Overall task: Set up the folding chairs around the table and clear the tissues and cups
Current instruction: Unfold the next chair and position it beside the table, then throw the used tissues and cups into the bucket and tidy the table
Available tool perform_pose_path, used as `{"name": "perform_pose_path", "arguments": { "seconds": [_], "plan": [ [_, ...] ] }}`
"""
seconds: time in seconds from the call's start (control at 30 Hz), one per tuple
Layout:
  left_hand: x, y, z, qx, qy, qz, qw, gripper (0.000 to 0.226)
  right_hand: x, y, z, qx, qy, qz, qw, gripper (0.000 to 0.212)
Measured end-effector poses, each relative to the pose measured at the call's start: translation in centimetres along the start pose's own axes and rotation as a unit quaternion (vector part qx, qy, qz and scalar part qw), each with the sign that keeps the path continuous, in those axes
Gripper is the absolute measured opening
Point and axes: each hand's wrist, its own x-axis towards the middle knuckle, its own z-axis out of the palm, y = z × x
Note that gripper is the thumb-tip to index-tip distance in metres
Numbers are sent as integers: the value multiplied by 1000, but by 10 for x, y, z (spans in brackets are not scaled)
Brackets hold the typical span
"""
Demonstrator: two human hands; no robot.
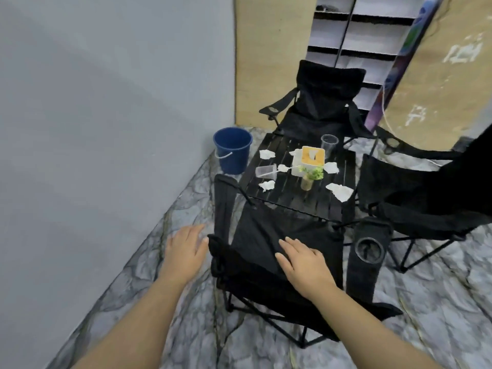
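Note:
Three black folding chairs stand unfolded around a small black slatted table: a near one, a far one and a right one. My right hand lies flat with straight fingers on the near chair's back fabric. My left hand is open beside that chair's left edge, its thumb by the frame. On the table lie several crumpled tissues, an upright clear cup and a tipped clear cup.
A blue bucket stands on the floor left of the table, against the grey wall. A tissue box and a small potted plant sit mid-table. Shelving and a leaning board rise behind the far chair.

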Motion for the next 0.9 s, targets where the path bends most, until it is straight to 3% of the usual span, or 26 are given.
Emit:
{"name": "perform_pose_path", "arguments": {
  "seconds": [0.2,0.37,0.57,0.63,0.77,0.9],
  "plan": [
    [-61,-76,-39,18,58,-131,989,74,50,-117,24,-35,-67,-187,979,53],
    [-99,-142,-38,19,13,-260,965,81,79,-218,73,-100,-138,-300,939,54],
    [-61,-227,-63,60,-18,-240,969,83,134,-316,116,-101,-218,-275,931,57],
    [-40,-259,-83,62,-15,-227,972,84,152,-341,116,-96,-218,-267,934,56],
    [17,-301,-116,65,-17,-210,975,56,192,-375,114,-57,-199,-242,948,55],
    [82,-318,-125,71,-33,-163,984,53,238,-386,108,-41,-188,-206,960,57]
  ]
}}
